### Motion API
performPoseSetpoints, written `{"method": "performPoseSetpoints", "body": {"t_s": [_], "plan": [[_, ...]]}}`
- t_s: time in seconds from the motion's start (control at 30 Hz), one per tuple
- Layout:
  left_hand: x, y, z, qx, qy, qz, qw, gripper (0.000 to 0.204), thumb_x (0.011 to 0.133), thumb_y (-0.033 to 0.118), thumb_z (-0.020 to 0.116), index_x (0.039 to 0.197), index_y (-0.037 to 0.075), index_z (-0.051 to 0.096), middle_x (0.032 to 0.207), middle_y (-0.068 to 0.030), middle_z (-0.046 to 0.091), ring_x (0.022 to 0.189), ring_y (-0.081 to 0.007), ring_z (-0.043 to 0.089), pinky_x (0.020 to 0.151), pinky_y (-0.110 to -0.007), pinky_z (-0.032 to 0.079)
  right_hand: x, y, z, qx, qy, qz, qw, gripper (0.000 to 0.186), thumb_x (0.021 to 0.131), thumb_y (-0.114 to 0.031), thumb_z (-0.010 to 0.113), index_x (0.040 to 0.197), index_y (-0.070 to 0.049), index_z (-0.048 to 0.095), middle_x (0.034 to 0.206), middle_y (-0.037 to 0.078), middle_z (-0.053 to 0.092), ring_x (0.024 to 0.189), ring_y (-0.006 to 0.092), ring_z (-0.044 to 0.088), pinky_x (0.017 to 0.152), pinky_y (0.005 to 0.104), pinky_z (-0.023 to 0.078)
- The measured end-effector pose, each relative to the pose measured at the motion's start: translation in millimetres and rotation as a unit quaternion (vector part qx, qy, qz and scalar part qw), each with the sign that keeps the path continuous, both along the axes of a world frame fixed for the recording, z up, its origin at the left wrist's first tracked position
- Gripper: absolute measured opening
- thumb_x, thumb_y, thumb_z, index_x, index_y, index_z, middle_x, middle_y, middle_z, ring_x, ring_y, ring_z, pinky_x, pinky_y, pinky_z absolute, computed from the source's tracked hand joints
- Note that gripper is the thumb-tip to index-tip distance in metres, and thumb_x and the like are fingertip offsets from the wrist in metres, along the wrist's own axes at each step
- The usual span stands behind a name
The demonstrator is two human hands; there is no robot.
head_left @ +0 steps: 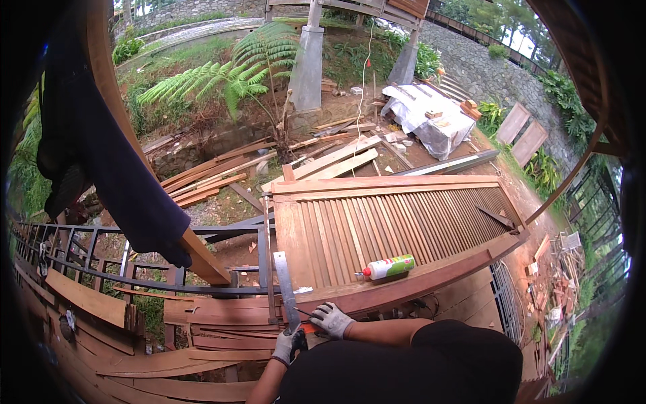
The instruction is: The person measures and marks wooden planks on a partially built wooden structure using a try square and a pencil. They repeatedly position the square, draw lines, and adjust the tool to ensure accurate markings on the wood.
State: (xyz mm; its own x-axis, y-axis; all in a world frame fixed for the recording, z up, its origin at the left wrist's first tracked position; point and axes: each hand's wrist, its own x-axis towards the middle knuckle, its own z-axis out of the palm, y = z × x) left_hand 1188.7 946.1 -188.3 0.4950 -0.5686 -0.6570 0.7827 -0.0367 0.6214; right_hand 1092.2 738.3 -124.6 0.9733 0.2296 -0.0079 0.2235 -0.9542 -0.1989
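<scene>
**Gloved hands at work on slatted wooden door panel**

A person's left hand (288,345), in a grey work glove, was closed around the handle end of a long flat grey metal blade (285,286) that rose along the near left edge of a large reddish-brown louvred wooden door panel (390,222) lying flat above a black metal railing (134,279). The right hand (331,319), also gloved, rested just beside it with fingers curled over a small orange-red part of the tool, touching the panel's lower frame; what exactly that part was could not be made out.

On the panel's lower rail, near the hands, lay a white plastic squeeze bottle with a green label and a red-tipped nozzle (387,267), on its side, its contents not visible.

The person's dark-clothed torso hid the space below the hands. Loose wooden planks (208,180) lay on the earth beyond, and a white sheet-covered worktop (431,121) carried small objects too distant to identify. A dark sleeve (108,155) hung at upper left.
</scene>
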Motion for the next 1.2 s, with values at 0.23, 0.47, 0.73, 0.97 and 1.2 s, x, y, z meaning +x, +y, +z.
{"method": "performPoseSetpoints", "body": {"t_s": [0.23, 0.47, 0.73, 0.97, 1.2], "plan": [[-6, -9, -1, -0.079, 0.068, 0.084, 0.991, 0.005, 0.095, 0.007, 0.065, 0.1, 0.008, 0.067, 0.075, -0.0015, 0.064, 0.057, -0.0137, 0.059, 0.051, -0.028, 0.048, 4, -10, -7, 0.018, -0.016, 0.008, 1.0, 0.047, 0.085, -0.035, 0.068, 0.126, -0.014, 0.059, 0.128, 0.012, 0.054, 0.125, 0.0335, 0.049, 0.107, 0.0572, 0.036], [-9, -6, -11, 0.0, 0.022, 0.092, 0.996, 0.009, 0.095, 0.02, 0.071, 0.097, 0.012, 0.067, 0.073, -0.0036, 0.065, 0.055, -0.0168, 0.062, 0.047, -0.032, 0.049, 19, -16, -15, 0.005, 0.002, 0.032, 0.999, 0.05, 0.084, -0.036, 0.067, 0.128, -0.015, 0.058, 0.126, 0.012, 0.053, 0.124, 0.0336, 0.049, 0.106, 0.0558, 0.036], [-33, -20, 10, -0.003, 0.021, 0.173, 0.985, 0.013, 0.1, 0.021, 0.064, 0.107, 0.01, 0.064, 0.079, -0.0056, 0.066, 0.056, -0.0166, 0.064, 0.048, -0.03, 0.051, 6, -18, -29, 0.029, -0.041, 0.016, 0.999, 0.077, 0.072, -0.048, 0.077, 0.136, -0.013, 0.053, 0.133, 0.014, 0.049, 0.127, 0.0353, 0.043, 0.108, 0.0549, 0.032], [-31, -22, 19, -0.022, 0.049, 0.202, 0.978, 0.015, 0.097, 0.023, 0.069, 0.105, 0.012, 0.065, 0.081, -0.006, 0.067, 0.059, -0.0176, 0.067, 0.048, -0.031, 0.054, 11, -21, -24, 0.032, -0.016, 0.035, 0.999, 0.071, 0.075, -0.049, 0.076, 0.132, -0.012, 0.054, 0.132, 0.015, 0.05, 0.126, 0.0365, 0.045, 0.105, 0.0564, 0.036], [-18, -25, -30, -0.003, 0.042, 0.175, 0.984, 0.02, 0.099, 0.027, 0.065, 0.105, 0.008, 0.063, 0.086, -0.0078, 0.067, 0.059, -0.0276, 0.07, 0.047, -0.039, 0.057, 15, -23, -21, 0.007, -0.003, 0.045, 0.999, 0.059, 0.081, -0.044, 0.072, 0.13, -0.014, 0.057, 0.13, 0.014, 0.053, 0.124, 0.0358, 0.049, 0.106, 0.0568, 0.036]]}}
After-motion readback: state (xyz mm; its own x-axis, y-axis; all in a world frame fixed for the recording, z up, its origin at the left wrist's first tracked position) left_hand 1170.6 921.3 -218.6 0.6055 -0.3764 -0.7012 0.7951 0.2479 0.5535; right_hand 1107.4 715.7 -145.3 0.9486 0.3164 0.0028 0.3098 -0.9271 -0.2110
